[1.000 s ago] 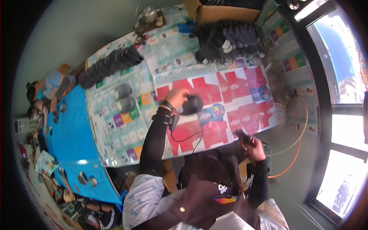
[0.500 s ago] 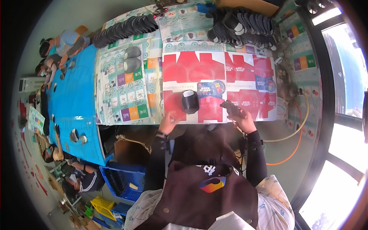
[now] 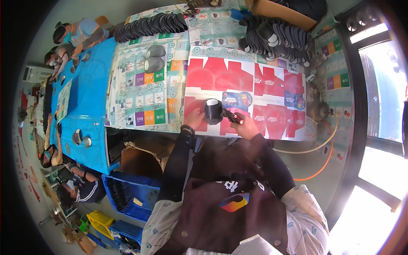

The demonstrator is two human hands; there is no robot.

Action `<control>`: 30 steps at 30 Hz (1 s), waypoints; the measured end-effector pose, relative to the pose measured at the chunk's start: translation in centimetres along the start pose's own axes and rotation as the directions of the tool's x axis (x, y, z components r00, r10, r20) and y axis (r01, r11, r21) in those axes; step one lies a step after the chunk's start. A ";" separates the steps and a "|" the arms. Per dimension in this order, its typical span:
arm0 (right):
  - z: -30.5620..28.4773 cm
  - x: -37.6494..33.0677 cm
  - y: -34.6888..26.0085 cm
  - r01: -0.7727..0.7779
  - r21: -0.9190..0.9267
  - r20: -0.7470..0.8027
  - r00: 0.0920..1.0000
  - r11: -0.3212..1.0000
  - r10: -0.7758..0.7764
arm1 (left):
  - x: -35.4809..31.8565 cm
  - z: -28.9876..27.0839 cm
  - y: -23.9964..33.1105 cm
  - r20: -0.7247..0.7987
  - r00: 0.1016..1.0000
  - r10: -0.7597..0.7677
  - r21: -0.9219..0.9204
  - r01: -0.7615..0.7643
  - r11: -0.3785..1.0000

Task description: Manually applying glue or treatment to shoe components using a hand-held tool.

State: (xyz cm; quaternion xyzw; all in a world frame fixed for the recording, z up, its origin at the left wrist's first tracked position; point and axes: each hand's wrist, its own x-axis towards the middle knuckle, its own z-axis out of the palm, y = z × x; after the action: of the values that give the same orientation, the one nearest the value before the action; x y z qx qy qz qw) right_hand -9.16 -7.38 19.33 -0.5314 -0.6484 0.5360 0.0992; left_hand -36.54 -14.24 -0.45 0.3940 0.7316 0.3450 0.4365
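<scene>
A black, rounded cap-like piece (image 3: 213, 114) with a pale patch at its far end sits on red-and-white printed sheets in front of me. My left hand (image 3: 195, 119) is closed at its left side, fingers against the edge. Closed around a dark gun-shaped tool (image 3: 230, 115), my right hand (image 3: 249, 128) is just right of the piece. The tool's tip points at the piece's right side; whether they touch I cannot tell. Left of the sheets, two similar grey-black pieces (image 3: 154, 58) lie on a patterned table cover.
Rows of black pieces line the far left (image 3: 151, 27) and far right (image 3: 276, 37) of the table. A pale hose (image 3: 306, 151) and an orange hose (image 3: 321, 169) hang at right. Co-workers sit along a blue table (image 3: 91, 102). A blue crate (image 3: 131, 197) stands below left.
My right hand has brought the tool leftward, close to the black piece. My left hand has moved up against the piece's left side. The view has shifted slightly.
</scene>
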 end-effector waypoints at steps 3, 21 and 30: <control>0.7 1.5 -0.8 0.003 -0.090 -0.067 0.998 0.996 -0.009 | 0.6 2.1 1.7 -0.016 1.000 -0.025 0.006 0.025 1.000; 3.4 4.4 -2.0 0.050 -0.118 -0.077 0.995 0.992 -0.059 | 0.2 1.1 3.8 0.193 0.971 -0.143 -0.388 0.210 0.897; 2.7 4.2 -1.1 -0.061 -0.254 -0.154 0.988 0.965 0.022 | 0.3 0.9 4.4 0.260 0.949 -0.177 -0.418 0.276 0.865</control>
State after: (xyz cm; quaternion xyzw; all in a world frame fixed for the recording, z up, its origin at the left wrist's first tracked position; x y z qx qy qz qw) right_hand -13.45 -5.48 17.29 -0.5919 -0.6922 0.4076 0.0662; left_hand -34.65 -11.81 2.82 0.2280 0.6222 0.4067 0.6289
